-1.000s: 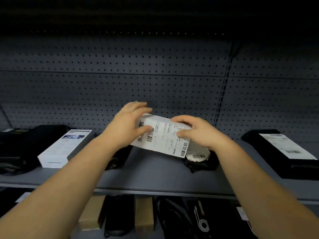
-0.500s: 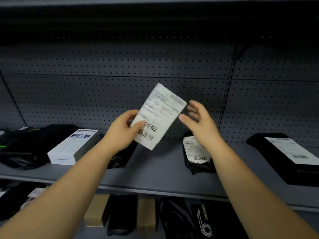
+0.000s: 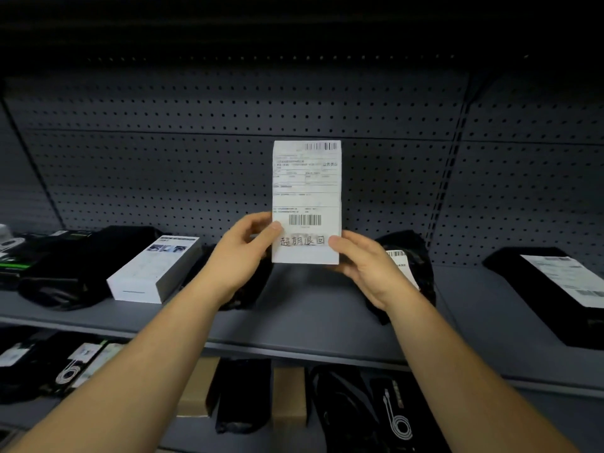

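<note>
I hold a flat white parcel with a shipping label (image 3: 306,191) upright in front of the grey pegboard, above the shelf. Barcodes sit at its top and lower middle, and handwritten characters run across the bottom. My left hand (image 3: 243,253) grips its lower left edge, thumb on the front. My right hand (image 3: 362,263) pinches the lower right corner, fingers behind the parcel.
A grey shelf (image 3: 310,308) carries a white box (image 3: 153,269), black bagged parcels at the left (image 3: 75,263), a black bag with a label (image 3: 408,266) behind my right hand and a black labelled parcel (image 3: 562,289) at the right. Below lie cardboard boxes (image 3: 287,393) and cable packs (image 3: 395,416).
The parcel was lifted off the shelf, turned from lying tilted to upright and facing me. My right hand let go for a moment and now holds its lower right corner again.
</note>
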`<move>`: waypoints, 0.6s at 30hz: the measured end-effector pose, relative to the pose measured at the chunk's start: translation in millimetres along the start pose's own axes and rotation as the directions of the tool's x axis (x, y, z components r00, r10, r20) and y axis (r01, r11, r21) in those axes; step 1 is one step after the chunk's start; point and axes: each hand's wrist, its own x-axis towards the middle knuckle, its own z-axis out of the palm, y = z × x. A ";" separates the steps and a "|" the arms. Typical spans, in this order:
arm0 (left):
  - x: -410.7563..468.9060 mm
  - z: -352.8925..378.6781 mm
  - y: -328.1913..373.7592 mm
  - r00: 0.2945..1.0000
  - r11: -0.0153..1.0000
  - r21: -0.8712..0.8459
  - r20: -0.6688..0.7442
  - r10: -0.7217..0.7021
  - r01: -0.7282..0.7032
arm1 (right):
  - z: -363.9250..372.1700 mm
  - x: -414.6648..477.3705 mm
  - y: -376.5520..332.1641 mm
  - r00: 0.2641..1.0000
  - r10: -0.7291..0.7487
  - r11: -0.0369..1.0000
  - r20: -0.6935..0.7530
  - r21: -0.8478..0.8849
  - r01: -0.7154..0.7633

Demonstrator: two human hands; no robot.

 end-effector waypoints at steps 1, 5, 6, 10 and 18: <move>-0.9 -7.6 -1.8 1.000 0.998 0.064 -0.005 0.013 -0.013 | 1.7 -1.4 0.9 1.000 -0.002 1.000 -0.015 0.014 0.003; -3.3 -41.1 -13.1 0.989 0.946 0.292 -0.005 0.150 -0.142 | 13.0 -8.4 8.4 0.997 -0.005 1.000 -0.077 -0.002 0.005; -3.0 -49.4 -16.7 0.982 0.928 0.324 0.015 0.187 -0.182 | 18.7 -9.9 9.8 0.996 -0.007 1.000 -0.094 -0.009 0.006; 1.6 -81.9 -28.0 0.950 0.855 0.415 0.103 0.295 -0.311 | 48.8 -12.9 14.7 0.984 -0.027 0.999 -0.175 -0.049 0.019; 2.0 -133.3 -42.7 0.863 0.758 0.421 0.322 0.389 -0.499 | 113.7 -30.9 30.7 0.927 -0.053 0.996 -0.371 -0.081 0.025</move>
